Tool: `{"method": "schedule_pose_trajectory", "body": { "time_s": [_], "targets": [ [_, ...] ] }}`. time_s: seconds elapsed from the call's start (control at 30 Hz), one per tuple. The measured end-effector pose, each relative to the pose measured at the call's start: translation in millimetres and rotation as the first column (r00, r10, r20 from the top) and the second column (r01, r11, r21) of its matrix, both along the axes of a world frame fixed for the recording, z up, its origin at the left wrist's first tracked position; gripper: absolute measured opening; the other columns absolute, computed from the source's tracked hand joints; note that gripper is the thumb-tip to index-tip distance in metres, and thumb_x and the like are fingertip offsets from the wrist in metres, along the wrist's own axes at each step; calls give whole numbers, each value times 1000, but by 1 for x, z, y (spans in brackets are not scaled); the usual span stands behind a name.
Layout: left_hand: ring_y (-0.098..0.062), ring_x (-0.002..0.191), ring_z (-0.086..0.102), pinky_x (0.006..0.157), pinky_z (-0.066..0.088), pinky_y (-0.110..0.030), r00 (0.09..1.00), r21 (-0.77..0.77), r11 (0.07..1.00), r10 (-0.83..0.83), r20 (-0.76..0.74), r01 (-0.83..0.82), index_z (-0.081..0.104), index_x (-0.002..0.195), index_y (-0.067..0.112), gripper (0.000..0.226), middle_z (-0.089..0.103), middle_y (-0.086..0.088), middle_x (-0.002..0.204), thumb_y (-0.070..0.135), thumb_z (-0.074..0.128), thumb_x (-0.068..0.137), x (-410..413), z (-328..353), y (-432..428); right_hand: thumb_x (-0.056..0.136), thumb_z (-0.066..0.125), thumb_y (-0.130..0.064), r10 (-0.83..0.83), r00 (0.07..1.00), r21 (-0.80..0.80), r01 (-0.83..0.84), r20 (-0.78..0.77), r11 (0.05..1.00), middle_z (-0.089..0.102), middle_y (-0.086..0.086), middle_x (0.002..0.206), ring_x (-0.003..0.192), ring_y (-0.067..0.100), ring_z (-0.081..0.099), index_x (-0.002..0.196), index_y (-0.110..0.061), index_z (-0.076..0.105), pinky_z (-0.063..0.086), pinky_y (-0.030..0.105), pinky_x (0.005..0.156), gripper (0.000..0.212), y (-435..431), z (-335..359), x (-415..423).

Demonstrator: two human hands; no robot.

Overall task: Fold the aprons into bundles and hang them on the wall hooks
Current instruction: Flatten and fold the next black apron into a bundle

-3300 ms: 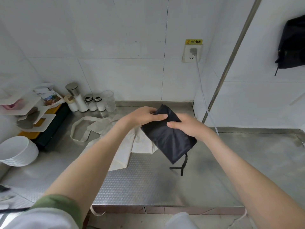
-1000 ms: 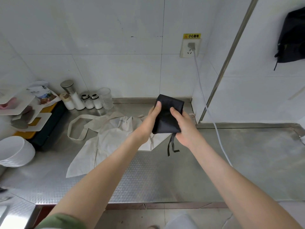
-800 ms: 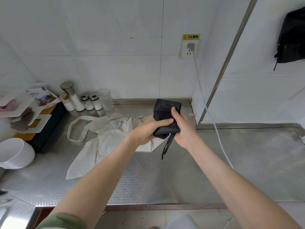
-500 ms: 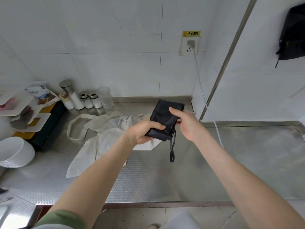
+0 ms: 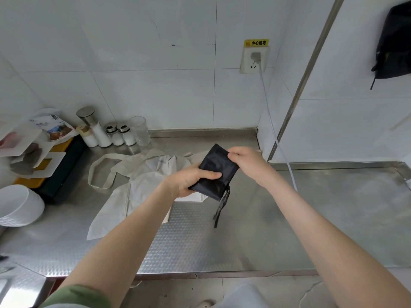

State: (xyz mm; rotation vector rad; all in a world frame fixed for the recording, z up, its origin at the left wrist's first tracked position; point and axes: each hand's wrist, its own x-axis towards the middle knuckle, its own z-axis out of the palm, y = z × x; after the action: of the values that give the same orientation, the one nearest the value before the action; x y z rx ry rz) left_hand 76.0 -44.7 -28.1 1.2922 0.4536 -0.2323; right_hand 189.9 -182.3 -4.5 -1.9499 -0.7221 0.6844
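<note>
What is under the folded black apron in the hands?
Under the black apron lie a white apron and the steel counter. The left hand hides part of the white apron.

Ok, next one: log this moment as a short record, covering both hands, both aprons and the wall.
left hand: grips the black apron's lower end
right hand: pinches its upper corner
black apron: folded small, held above the steel counter, strap dangling
white apron: unfolded, lying on the counter
right wall: dark bundle hanging, hook not visible
counter left: jars, stacked white bowls
</note>
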Motion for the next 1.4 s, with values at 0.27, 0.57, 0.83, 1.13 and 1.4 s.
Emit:
{"method": "schedule_pose_trajectory", "body": {
  "time_s": [0.27,0.57,0.83,1.13,1.4],
  "targets": [
    [-23,106,65,96,51,-39,994,252,961,-107,-27,111,53,126,22,52,67,-5,115,2,68,81,1,2,-7,93,59,-37,167,984,-199,-151,67,968,63,1,90,86,19,60,96,-4,69,44,33,74,35,8,1,-11],
    [-22,100,67,90,52,-35,991,12,999,48,-126,-47,65,114,13,63,70,-8,113,59,66,71,-9,3,22,95,57,-9,281,949,-25,-287,-140,958,68,8,110,95,18,66,120,-12,49,51,34,88,27,-8,9,0],
    [-10,88,68,71,52,-20,997,375,924,69,29,-75,62,112,20,27,71,4,100,28,70,87,-3,8,10,98,53,-18,332,929,-180,-359,-162,916,69,7,113,105,21,66,116,-10,62,50,35,93,22,-16,-4,1],
    [-6,84,67,73,53,-19,988,439,894,19,153,-85,63,103,19,15,71,7,94,28,66,91,-2,13,4,94,58,-36,238,955,-121,-261,-176,958,72,-1,87,77,13,68,93,-14,69,52,24,68,24,-14,-3,-6],
    [-11,83,67,79,53,-28,986,462,883,-1,168,-78,66,94,21,15,71,6,89,33,58,95,4,19,2,90,66,-21,222,929,-40,-244,-295,969,74,5,93,82,20,70,94,-15,70,54,30,77,9,-17,-8,-10]
  ]
}}
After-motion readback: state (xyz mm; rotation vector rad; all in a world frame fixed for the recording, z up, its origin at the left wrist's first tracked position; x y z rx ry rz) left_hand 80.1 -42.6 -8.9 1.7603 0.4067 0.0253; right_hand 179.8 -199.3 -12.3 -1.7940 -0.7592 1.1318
